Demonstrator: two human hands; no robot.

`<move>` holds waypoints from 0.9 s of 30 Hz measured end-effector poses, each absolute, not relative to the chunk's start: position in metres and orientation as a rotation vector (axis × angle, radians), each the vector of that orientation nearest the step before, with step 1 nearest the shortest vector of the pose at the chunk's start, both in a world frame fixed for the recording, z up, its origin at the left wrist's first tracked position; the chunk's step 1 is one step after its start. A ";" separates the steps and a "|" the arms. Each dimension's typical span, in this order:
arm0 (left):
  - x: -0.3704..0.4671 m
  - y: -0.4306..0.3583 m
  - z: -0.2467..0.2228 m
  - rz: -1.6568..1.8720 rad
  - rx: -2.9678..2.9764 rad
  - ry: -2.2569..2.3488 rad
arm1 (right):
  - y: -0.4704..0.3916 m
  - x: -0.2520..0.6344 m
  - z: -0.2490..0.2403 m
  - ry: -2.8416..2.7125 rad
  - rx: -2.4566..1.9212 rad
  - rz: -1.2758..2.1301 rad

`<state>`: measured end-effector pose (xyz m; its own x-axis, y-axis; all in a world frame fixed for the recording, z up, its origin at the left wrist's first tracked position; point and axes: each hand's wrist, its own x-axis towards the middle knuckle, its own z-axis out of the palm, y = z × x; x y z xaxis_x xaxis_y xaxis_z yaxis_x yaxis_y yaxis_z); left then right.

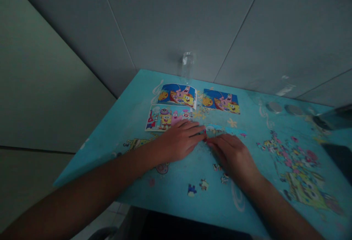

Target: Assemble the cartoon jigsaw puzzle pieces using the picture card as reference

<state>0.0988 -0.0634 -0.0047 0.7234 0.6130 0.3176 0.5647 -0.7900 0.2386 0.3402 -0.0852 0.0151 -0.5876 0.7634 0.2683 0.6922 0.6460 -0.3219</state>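
My left hand lies low over the tabletop, fingers stretched out toward the left end of a joined row of puzzle pieces. Thumb and fingers of my right hand pinch a small reddish puzzle piece at that end, close to the left fingertips. Much of this piece is hidden by the fingers. Loose puzzle pieces lie nearer me: a blue and white one, a pale one, and two beside my right wrist, one of them a dark and white piece.
A cartoon picture card and a curled picture sheet lie at the back, above a cartoon strip. A clear bottle stands by the wall. Many loose pieces are heaped right, near a dark flat object.
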 end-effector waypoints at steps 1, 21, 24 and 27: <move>0.099 -0.063 -0.004 0.576 2.796 0.961 | -0.084 0.342 0.015 -2.467 -1.141 0.314; 0.098 -0.063 -0.007 0.585 2.771 0.944 | -0.088 0.339 0.007 -2.378 -1.271 0.381; 0.098 -0.063 -0.007 0.591 2.770 0.941 | -0.089 0.340 0.009 -2.375 -1.318 0.391; 0.097 -0.062 -0.008 0.598 2.767 0.936 | -0.091 0.338 0.011 -2.400 -1.333 0.366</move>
<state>0.0974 -0.0624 -0.0076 0.7240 0.6109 0.3203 0.5472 -0.7914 0.2725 0.3385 -0.0910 0.0112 -0.4841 0.8536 0.1922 0.7575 0.5188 -0.3963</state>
